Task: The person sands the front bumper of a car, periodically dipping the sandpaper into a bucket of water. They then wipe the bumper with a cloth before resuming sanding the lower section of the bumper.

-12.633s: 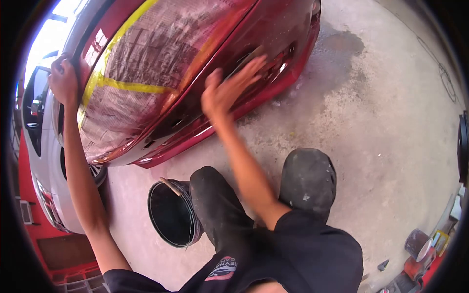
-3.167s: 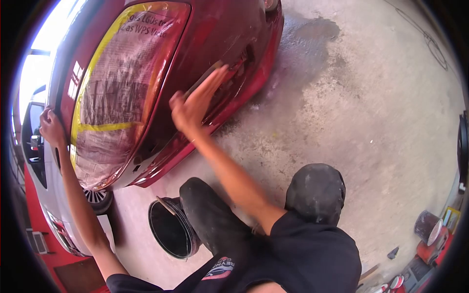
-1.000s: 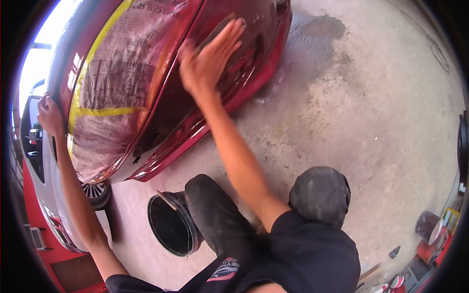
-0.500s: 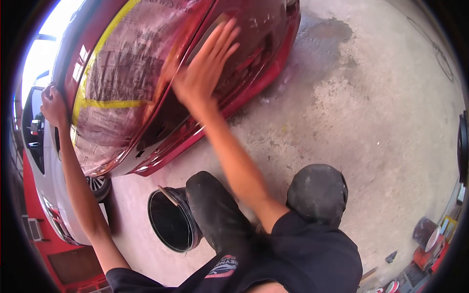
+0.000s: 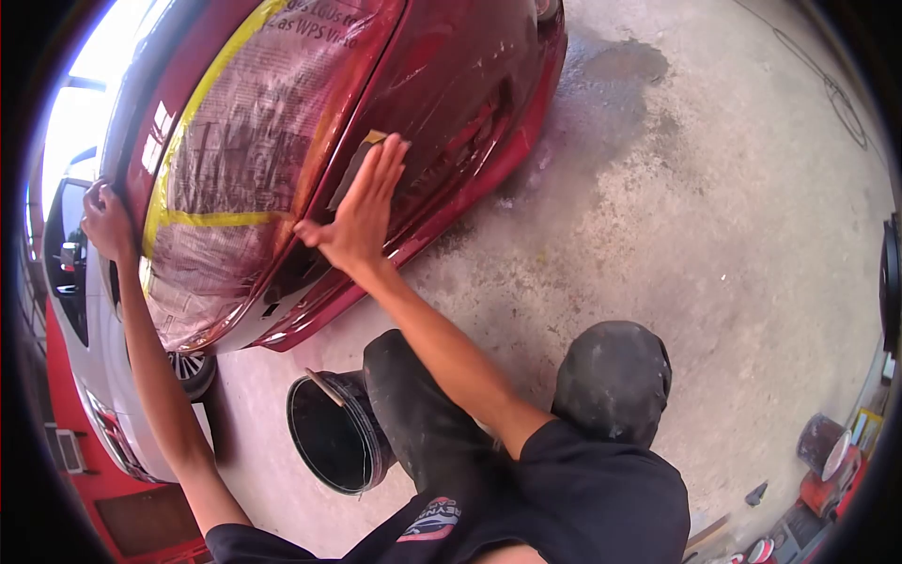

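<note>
My right hand [image 5: 359, 211] lies flat on the dark red car panel [image 5: 442, 103], fingers stretched out together and thumb apart. Under the fingers is a thin dark sheet that looks like sandpaper [image 5: 349, 175], with a tan corner at the fingertips. My left hand [image 5: 108, 221] is at the car's left edge, its fingers curled. Whatever they may hold is hidden. Between the hands, newspaper [image 5: 230, 132] covers part of the car, bordered by yellow masking tape [image 5: 221, 219]. The surfaces look wet and shiny.
A black bucket [image 5: 299, 414] with a stick across its rim stands beside my knee. Behind my left arm is a silver car [image 5: 89, 348]. The concrete floor [image 5: 583, 254] has a wet patch. A stained container [image 5: 816, 442] and red equipment are at the right.
My right hand has moved down and left along the panel, and more of the sheet beneath it shows. The left hand keeps its place on the car's edge. The view has shifted slightly.
</note>
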The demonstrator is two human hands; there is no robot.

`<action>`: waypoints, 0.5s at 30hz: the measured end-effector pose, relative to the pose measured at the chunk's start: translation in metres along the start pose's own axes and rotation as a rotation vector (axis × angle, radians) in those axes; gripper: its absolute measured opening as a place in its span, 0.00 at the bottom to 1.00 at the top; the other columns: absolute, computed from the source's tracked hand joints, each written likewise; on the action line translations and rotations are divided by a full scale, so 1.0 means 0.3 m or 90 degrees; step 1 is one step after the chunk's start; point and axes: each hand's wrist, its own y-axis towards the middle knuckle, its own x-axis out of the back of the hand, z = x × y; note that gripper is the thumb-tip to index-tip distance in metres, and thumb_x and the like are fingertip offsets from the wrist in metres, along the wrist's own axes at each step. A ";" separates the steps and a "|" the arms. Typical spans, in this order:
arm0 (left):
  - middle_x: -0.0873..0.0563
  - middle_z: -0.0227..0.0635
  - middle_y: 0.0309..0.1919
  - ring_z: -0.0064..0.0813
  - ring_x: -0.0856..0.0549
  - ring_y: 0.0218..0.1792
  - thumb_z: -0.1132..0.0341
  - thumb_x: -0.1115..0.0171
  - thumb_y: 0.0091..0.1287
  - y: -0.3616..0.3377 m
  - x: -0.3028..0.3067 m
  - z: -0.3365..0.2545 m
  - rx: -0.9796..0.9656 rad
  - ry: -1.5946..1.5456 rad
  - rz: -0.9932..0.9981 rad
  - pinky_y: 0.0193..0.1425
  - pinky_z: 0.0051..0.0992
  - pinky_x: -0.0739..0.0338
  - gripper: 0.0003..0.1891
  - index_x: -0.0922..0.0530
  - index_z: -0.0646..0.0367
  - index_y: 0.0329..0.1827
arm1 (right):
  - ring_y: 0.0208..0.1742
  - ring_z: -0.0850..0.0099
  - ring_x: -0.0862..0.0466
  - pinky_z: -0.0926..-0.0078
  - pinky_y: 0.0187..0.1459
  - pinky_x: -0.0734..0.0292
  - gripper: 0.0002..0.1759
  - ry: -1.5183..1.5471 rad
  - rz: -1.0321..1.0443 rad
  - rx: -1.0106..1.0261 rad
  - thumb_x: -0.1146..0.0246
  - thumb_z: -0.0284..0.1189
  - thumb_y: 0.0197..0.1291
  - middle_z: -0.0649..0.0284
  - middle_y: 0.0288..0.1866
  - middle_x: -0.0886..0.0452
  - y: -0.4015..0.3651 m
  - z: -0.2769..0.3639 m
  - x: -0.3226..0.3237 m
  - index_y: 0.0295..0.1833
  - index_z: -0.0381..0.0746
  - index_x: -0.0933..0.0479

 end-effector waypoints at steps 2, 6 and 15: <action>0.09 0.45 0.56 0.55 0.14 0.58 0.49 0.44 0.74 0.017 -0.002 0.005 -0.005 -0.024 0.012 0.66 0.49 0.23 0.21 0.12 0.44 0.62 | 0.90 0.33 0.65 0.36 0.86 0.67 0.70 -0.023 -0.030 0.030 0.52 0.75 0.69 0.30 0.90 0.66 0.161 -0.108 0.066 0.88 0.26 0.68; 0.08 0.41 0.56 0.52 0.14 0.59 0.50 0.44 0.74 0.035 -0.012 0.026 -0.014 -0.047 0.035 0.66 0.48 0.23 0.21 0.12 0.44 0.62 | 0.91 0.37 0.63 0.44 0.88 0.69 0.61 0.012 -0.092 -0.178 0.45 0.60 0.74 0.30 0.90 0.66 0.399 -0.221 0.107 0.87 0.25 0.67; 0.08 0.39 0.56 0.50 0.16 0.57 0.52 0.45 0.75 0.032 -0.016 0.023 -0.052 -0.045 0.027 0.67 0.46 0.25 0.20 0.13 0.44 0.62 | 0.92 0.42 0.62 0.50 0.89 0.65 0.54 -0.027 -0.089 -0.153 0.48 0.51 0.77 0.32 0.90 0.63 0.423 -0.267 0.142 0.87 0.23 0.65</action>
